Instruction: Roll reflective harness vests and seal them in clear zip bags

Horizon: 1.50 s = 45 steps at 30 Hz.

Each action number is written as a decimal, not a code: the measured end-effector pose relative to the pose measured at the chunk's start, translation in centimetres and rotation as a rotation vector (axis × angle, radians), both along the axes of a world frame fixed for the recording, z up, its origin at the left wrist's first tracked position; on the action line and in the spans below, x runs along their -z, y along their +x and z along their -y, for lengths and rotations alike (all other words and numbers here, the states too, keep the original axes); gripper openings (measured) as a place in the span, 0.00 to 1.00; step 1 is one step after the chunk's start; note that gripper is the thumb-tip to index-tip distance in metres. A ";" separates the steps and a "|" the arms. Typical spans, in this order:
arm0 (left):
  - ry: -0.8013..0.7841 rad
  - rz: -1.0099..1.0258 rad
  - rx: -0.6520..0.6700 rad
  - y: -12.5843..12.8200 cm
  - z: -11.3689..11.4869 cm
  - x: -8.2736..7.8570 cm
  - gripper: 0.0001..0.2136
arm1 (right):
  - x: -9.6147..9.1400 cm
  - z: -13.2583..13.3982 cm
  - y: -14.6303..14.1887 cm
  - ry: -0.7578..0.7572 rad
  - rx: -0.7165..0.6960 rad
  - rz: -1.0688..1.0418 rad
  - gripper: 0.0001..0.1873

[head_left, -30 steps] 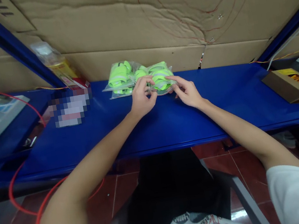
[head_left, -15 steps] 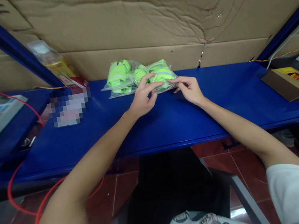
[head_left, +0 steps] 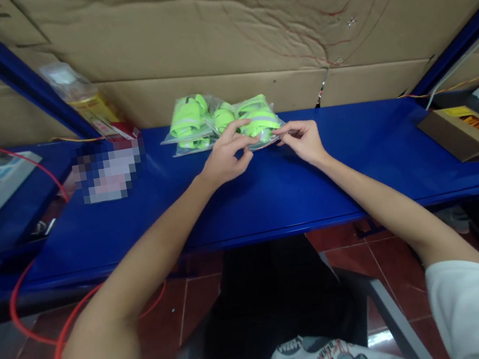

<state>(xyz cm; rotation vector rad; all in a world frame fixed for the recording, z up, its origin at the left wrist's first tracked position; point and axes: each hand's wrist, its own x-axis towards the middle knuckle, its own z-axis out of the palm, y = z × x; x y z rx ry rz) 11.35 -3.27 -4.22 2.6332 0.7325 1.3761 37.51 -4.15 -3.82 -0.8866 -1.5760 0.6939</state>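
Observation:
A clear plastic bag (head_left: 276,138) with folded neon-yellow fabric (head_left: 261,119) and a pale reflective strip inside lies near the back of the blue table. My left hand (head_left: 227,154) reaches to its left front, index and middle fingers stretched out onto the plastic, thumb held apart below. At the bag's right front edge, my right hand (head_left: 305,141) pinches the plastic between thumb and fingers. Just left of it lie more clear bags (head_left: 186,121) of the same neon-yellow fabric, overlapping one another. My left fingers partly cover the middle of the pile.
Cardboard (head_left: 198,39) stands behind the blue table (head_left: 270,199). A bottle with a yellow label (head_left: 92,106) is at the back left. An open carton (head_left: 452,134) sits at the right. A red hose (head_left: 60,356) loops beside my left arm.
My fingertips have moved slightly apart along the bag's front edge, the left ones leftward and the right ones a little rightward. The bags stay in place.

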 end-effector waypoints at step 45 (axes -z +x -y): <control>0.141 0.081 -0.244 0.0 -0.2 -0.2 0.06 | -2.6 0.1 3.6 0.548 0.224 0.662 0.11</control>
